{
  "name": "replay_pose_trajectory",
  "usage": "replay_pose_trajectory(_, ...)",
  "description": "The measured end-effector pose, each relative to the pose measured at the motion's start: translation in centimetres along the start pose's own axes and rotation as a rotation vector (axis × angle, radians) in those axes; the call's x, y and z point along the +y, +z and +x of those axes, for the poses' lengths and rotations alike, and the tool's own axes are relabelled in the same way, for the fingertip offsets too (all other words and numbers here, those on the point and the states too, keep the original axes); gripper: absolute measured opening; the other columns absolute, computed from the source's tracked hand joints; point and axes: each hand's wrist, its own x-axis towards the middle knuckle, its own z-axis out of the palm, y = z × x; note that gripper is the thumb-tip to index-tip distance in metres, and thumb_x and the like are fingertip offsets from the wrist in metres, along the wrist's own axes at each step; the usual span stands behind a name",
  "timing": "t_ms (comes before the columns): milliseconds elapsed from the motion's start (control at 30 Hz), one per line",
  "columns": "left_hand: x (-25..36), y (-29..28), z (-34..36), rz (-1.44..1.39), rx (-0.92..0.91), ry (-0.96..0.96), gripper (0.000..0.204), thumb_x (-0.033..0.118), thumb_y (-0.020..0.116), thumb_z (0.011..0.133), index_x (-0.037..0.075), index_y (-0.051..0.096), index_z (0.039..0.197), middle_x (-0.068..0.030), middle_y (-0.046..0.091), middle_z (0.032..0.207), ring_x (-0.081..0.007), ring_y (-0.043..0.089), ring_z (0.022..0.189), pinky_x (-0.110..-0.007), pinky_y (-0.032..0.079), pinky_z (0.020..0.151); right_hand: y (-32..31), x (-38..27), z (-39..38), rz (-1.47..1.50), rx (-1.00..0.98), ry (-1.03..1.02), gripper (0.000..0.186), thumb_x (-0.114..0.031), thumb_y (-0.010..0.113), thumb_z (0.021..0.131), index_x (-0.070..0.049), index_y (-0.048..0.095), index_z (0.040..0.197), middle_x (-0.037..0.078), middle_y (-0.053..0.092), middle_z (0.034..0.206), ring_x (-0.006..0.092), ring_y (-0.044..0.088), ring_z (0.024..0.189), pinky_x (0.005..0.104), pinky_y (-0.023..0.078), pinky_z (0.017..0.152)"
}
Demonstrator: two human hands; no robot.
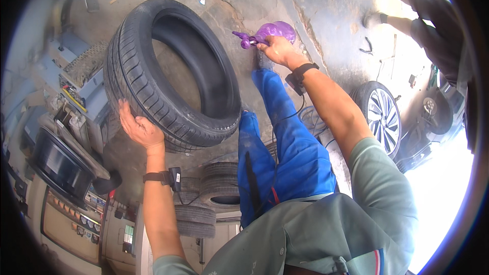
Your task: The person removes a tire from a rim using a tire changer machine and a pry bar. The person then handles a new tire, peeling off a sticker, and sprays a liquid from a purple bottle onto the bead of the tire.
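A large black tire [133,79] without a rim stands tilted in front of me, left of the middle. Against its tread on the near left side rests my left hand [140,126], with its palm toward the rubber and fingers stretched out. To the right of the tire, my right hand [278,51] grips a purple translucent spray bottle [276,30] near its neck. The bottle's nozzle points left, toward the tire, and the bottle is apart from it. Fingers of my right hand are partly hidden around the trigger.
Several tires [196,219] are stacked near my legs. A wheel with a silver rim [382,114] lies to the right. On the left are a blue-grey machine [76,46] and a black drum-like part [61,165]. Another person's legs [400,20] show at the upper right.
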Motion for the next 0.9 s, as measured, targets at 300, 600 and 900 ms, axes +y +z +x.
replay_pose_trajectory(300,-1.8,-0.4,-2.6,0.019,0.013,-0.012,0.051,0.018,0.038,0.09,-0.003,0.056,0.132,-0.0232,0.055,0.142,-0.0412,0.05,0.133,-0.051,0.031,0.115,-1.4,-3.2,-6.3,0.236,0.118,-0.302,0.054,-0.047,0.067,0.091,0.002,0.064,0.114,0.023,0.068,0.099,0.0356,0.066,0.094,0.0432,0.049,0.083)
replay_pose_trajectory(600,-4.0,-1.0,-3.4,-0.039,0.058,0.034,0.05,0.015,0.04,0.089,-0.003,0.056,0.133,-0.0224,0.056,0.142,-0.0406,0.05,0.133,-0.049,0.033,0.115,11.8,-10.2,-16.4,0.563,0.102,-0.064,0.078,-0.053,0.078,0.079,0.009,0.055,0.12,0.026,0.069,0.094,0.0401,0.069,0.092,0.0464,0.052,0.082)
replay_pose_trajectory(900,-3.7,-0.5,-5.2,-0.031,0.051,0.07,0.055,0.011,0.048,0.084,0.001,0.055,0.137,-0.02,0.053,0.146,-0.0392,0.047,0.137,-0.049,0.032,0.116,24.9,-13.2,-21.0,0.672,0.266,-0.007,0.044,-0.03,0.068,0.083,0.004,0.058,0.108,0.029,0.069,0.091,0.0466,0.067,0.09,0.0506,0.051,0.085)
